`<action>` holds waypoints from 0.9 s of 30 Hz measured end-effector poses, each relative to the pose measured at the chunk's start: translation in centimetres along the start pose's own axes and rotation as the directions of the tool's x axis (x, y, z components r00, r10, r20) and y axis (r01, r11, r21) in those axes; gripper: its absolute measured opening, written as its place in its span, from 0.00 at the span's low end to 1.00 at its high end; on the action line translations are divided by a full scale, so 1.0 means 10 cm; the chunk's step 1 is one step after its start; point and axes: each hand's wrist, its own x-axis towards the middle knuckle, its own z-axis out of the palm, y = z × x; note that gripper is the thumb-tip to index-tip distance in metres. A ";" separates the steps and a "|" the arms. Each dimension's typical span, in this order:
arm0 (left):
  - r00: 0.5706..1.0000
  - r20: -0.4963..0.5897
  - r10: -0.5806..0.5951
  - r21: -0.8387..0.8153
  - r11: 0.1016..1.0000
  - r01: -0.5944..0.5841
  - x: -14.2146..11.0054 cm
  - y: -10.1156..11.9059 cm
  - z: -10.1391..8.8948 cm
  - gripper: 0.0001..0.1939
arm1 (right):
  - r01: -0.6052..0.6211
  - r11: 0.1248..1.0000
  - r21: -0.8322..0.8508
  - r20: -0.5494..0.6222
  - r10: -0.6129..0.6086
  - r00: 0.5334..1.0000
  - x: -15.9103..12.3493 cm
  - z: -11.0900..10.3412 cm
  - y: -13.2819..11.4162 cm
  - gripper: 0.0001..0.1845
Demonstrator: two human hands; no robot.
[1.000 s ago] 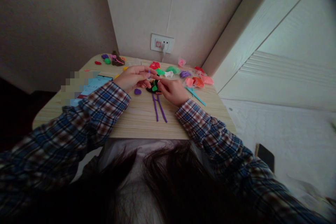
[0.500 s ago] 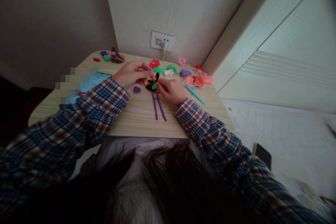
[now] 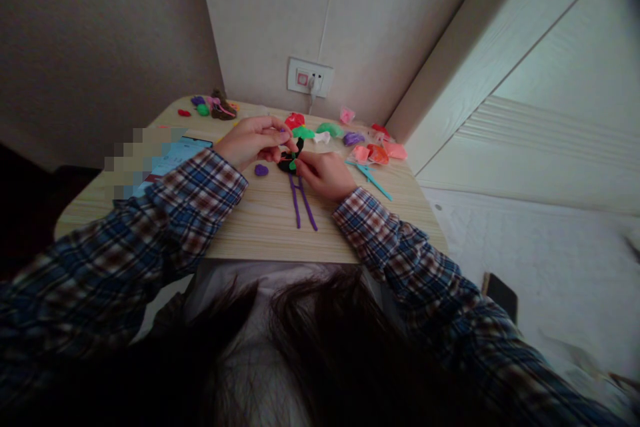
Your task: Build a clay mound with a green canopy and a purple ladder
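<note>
Thumb and index finger of my left hand (image 3: 254, 141) are pinched around a small bit of purple modelling clay (image 3: 283, 131), largely covered by the fingers. Just below it lies a black clay piece (image 3: 285, 165) with a small green clay part (image 3: 293, 165) on it. My right hand (image 3: 326, 173) rests at its right edge, fingers closed and fingertips against the green part; the exact grip is partly hidden. Two thin purple clay strips (image 3: 308, 209) run from the black piece toward me, joined by a short crossbar. A purple clay lump (image 3: 261, 170) sits left of them.
Along the back of the wooden table (image 3: 250, 233) are bagged clays, including green (image 3: 330, 129), purple (image 3: 353, 139) and orange (image 3: 377, 154). Light-blue plastic tools (image 3: 375, 183) lie at right. A brown clay shape (image 3: 223, 107) stands back left, near a lit screen (image 3: 175, 160).
My left fingers have shifted very slightly around the purple bit. Everything else stays where it was.
</note>
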 end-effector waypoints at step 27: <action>0.965 0.237 0.115 0.412 0.887 -0.207 0.03 -0.16 0.01 0.07 | 0.032 0.999 -0.010 0.031 -0.031 0.999 0.00 0.01 0.00 0.14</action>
